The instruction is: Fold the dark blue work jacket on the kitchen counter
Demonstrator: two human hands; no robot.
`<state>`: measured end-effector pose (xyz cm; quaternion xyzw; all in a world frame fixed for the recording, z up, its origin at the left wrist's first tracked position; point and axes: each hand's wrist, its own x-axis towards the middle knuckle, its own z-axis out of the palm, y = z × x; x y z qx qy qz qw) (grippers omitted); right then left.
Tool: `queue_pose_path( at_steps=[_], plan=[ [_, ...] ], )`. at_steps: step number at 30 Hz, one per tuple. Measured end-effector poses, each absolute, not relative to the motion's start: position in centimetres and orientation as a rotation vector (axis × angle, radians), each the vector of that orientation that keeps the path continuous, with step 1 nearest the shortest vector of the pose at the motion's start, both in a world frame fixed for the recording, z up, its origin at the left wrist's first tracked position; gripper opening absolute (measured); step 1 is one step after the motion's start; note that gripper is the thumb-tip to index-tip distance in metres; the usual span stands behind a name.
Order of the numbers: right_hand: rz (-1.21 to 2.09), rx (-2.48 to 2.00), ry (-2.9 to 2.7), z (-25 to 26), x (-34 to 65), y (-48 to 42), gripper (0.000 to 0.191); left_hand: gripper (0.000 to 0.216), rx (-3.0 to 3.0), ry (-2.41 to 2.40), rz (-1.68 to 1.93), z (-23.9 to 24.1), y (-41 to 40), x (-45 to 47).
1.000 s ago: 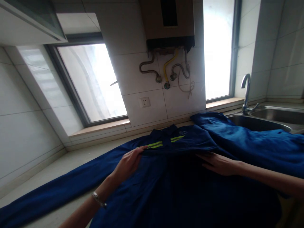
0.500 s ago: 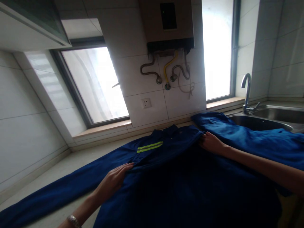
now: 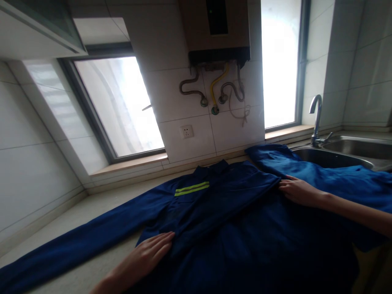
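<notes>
Blue work jacket (image 3: 232, 228) spread across countertop (image 3: 92, 271), long axis left-right. Left hand (image 3: 143, 257) flat, fingers extended, on near-left fold; right hand (image 3: 298, 191) flat at right shoulder. Neither grips.

Jacket (image 3: 232, 228): dark blue, with a two-line fluorescent yellow-green stripe (image 3: 192, 188) just left of its collar. Second garment (image 3: 330, 177) to the jacket's right: brighter blue, plain. Above the jacket: white wall tiles (image 3: 235, 126), one yellow hose (image 3: 218, 83) among grey ones, pale beige countertop (image 3: 101, 204).
</notes>
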<state>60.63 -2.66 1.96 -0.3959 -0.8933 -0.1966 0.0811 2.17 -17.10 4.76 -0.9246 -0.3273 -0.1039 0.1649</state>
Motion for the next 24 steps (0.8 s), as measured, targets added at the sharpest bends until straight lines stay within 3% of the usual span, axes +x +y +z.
queue_pose_path(
  at_steps=[3,8,12,16,19,24],
  plan=[
    [-0.575,-1.362,-2.526,3.7,59.3,-2.9,0.019,0.038,-2.686,-1.063,-0.312,5.0,-17.0,2.6],
    [-0.764,-1.356,-2.451,3.7,57.5,-0.5,0.061,0.04,-2.773,-1.266,-0.362,5.5,-17.4,3.4],
    [-0.877,-1.428,-2.464,3.1,58.6,1.4,0.052,0.045,-2.685,-1.522,-0.472,5.5,-18.2,3.8],
    [-0.849,-1.251,-2.616,3.1,61.2,0.9,0.058,0.038,-2.674,-1.76,-0.573,5.8,-17.9,4.1],
    [-0.669,-1.119,-2.682,3.3,62.7,-0.3,0.058,0.03,-2.669,-1.899,-0.588,6.5,-16.8,5.0],
    [0.034,-1.152,-2.644,5.3,62.5,0.9,0.049,0.026,-2.397,-1.88,-0.272,8.0,-14.2,10.2]
  ],
)
